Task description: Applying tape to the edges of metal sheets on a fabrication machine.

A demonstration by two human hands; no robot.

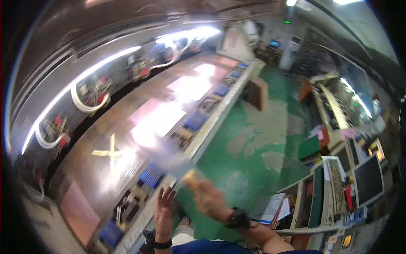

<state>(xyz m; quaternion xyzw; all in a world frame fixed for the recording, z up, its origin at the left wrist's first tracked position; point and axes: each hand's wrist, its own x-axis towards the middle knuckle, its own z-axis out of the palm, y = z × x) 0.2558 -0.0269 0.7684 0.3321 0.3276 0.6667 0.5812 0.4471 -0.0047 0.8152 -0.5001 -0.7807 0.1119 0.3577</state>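
My right hand (210,201) is closed round the yellowish grip of a flat, pale grey tool (167,155). Motion smears the tool's wide part, so I cannot make out its exact kind; it extends up and left over the bench edge. My left hand (163,208) is raised beside the bench's front edge, fingers apart and nothing in it. On the long brown bench (95,131) lie shiny pinkish sheets (154,120), bright with glare. Yellow tape strips (111,153) form a cross on the bench top.
Blue blocks (151,175) line the bench's front edge. A coppery sheet (79,213) lies at the near left. White hoses (86,106) and light tubes run along the back wall. To the right, past the green floor (237,169), stand a monitor (368,180), keyboard (335,186) and papers (272,207).
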